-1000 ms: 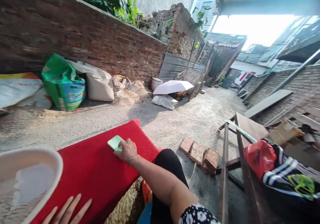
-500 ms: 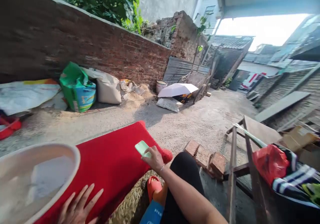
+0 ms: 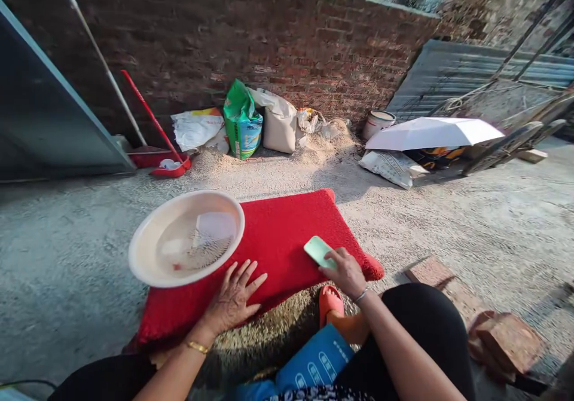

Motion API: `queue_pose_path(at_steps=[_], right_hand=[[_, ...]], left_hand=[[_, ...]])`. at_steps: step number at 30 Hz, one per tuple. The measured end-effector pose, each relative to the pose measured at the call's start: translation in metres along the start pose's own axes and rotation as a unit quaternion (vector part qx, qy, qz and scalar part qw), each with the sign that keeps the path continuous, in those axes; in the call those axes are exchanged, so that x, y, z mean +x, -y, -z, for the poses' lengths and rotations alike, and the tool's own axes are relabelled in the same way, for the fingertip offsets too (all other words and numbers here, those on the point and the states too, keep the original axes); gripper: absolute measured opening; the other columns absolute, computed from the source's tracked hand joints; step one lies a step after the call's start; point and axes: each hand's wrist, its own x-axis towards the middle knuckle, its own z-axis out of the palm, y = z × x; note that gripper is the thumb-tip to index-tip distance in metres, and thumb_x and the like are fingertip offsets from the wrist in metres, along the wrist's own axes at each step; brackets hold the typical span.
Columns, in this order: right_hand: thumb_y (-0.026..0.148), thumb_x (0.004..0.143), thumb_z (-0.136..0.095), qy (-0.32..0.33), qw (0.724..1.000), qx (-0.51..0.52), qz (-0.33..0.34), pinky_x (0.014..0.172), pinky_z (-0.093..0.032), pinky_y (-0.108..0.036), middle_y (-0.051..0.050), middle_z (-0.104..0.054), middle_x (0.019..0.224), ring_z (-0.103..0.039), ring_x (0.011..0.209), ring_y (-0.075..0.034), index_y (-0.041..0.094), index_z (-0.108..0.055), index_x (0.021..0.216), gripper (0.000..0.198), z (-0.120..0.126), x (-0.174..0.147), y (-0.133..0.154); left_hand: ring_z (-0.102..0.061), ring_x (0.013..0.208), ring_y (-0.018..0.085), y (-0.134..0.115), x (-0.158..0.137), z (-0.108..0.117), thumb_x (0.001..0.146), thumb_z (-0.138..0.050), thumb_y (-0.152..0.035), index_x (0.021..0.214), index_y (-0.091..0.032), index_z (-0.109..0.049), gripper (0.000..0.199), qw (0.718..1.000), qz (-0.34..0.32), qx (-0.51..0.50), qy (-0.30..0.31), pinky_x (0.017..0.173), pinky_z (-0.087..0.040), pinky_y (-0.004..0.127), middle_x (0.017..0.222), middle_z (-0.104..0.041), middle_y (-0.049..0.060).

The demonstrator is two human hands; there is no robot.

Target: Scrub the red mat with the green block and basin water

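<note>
A red cloth with a thick, towel-like surface is spread over a low support in front of me. My right hand grips a flat, pale green block with rounded corners, resting on the cloth's right part; its underside is hidden. My left hand lies on the cloth's near edge with fingers spread and holds nothing. Beyond it to the left, a pale basin of water stands on the cloth. Some dark specks and a small reddish bit show in the water.
Bricks lie on the ground to my right. Along the brick wall are a green sack, a beige sack and a red dustpan. A pale open umbrella rests at the back right.
The view has swung left, so the basin and both hands now show more fully. My right hand keeps hold of the green block, and my left hand still lies spread on the cloth.
</note>
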Motion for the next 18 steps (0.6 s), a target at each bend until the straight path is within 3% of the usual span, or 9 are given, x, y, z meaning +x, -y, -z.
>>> queue_pose_path(at_steps=[2, 5, 8, 10, 12, 15, 18], right_hand=[[0.045, 0.077, -0.063, -0.012, 0.994, -0.029, -0.103, 0.073, -0.04, -0.029, -0.004, -0.055, 0.098, -0.055, 0.08, -0.017, 0.026, -0.065, 0.096, 0.027, 0.017, 0.001, -0.032], [0.052, 0.077, -0.059, -0.04, 0.961, -0.075, -0.265, 0.071, -0.041, -0.032, -0.005, -0.053, 0.094, -0.056, 0.079, -0.019, 0.026, -0.065, 0.098, 0.033, 0.038, 0.001, -0.07], [0.055, 0.077, -0.056, -0.078, 0.94, -0.078, -0.322, 0.072, -0.041, -0.033, -0.006, -0.052, 0.094, -0.056, 0.083, -0.022, 0.027, -0.065, 0.1, 0.037, 0.044, 0.002, -0.078], [0.053, 0.078, -0.057, -0.098, 0.954, -0.034, -0.28, 0.072, -0.042, -0.032, -0.005, -0.052, 0.096, -0.056, 0.082, -0.02, 0.027, -0.064, 0.098, 0.034, 0.036, 0.006, -0.064], [0.051, 0.079, -0.058, -0.104, 0.976, 0.022, -0.192, 0.072, -0.042, -0.029, -0.004, -0.052, 0.098, -0.055, 0.081, -0.017, 0.026, -0.064, 0.096, 0.03, 0.02, 0.011, -0.036], [0.047, 0.079, -0.062, -0.08, 0.994, 0.055, -0.041, 0.075, -0.042, -0.027, -0.005, -0.053, 0.099, -0.054, 0.085, -0.017, 0.026, -0.065, 0.096, 0.027, -0.01, 0.015, 0.012], [0.046, 0.078, -0.064, -0.038, 0.997, 0.049, 0.05, 0.077, -0.04, -0.029, -0.006, -0.053, 0.1, -0.052, 0.085, -0.018, 0.027, -0.065, 0.098, 0.028, -0.029, 0.018, 0.047]], left_hand=[[-0.032, 0.135, 0.029, -0.001, 0.001, 0.002, 0.075, -0.064, -0.053, 0.135, -0.035, -0.045, 0.065, 1.0, 0.003, -0.001, 0.005, 0.111, -0.019, 0.051, 0.146, -0.038, 0.008], [-0.032, 0.135, 0.029, -0.002, 0.002, 0.006, 0.076, -0.064, -0.051, 0.134, -0.034, -0.046, 0.062, 1.0, 0.006, -0.001, 0.009, 0.112, -0.019, 0.051, 0.146, -0.038, 0.008], [-0.032, 0.135, 0.029, -0.003, 0.002, 0.008, 0.076, -0.064, -0.05, 0.133, -0.034, -0.047, 0.062, 1.0, 0.006, -0.001, 0.009, 0.112, -0.019, 0.05, 0.147, -0.038, 0.007], [-0.032, 0.135, 0.029, -0.003, 0.003, 0.009, 0.075, -0.065, -0.049, 0.133, -0.034, -0.048, 0.062, 1.0, 0.007, 0.0, 0.011, 0.112, -0.02, 0.05, 0.146, -0.038, 0.007], [-0.033, 0.135, 0.029, -0.002, 0.002, 0.008, 0.075, -0.066, -0.049, 0.132, -0.034, -0.048, 0.062, 1.0, 0.011, 0.003, 0.014, 0.112, -0.02, 0.05, 0.146, -0.038, 0.007], [-0.033, 0.135, 0.029, 0.0, 0.001, 0.007, 0.073, -0.067, -0.044, 0.135, -0.034, -0.045, 0.066, 1.0, 0.009, 0.02, 0.02, 0.112, -0.021, 0.05, 0.145, -0.039, 0.008], [-0.031, 0.136, 0.029, 0.003, 0.0, 0.005, 0.072, -0.068, -0.038, 0.14, -0.031, -0.038, 0.075, 0.998, -0.005, 0.047, 0.029, 0.112, -0.021, 0.049, 0.147, -0.037, 0.009]])
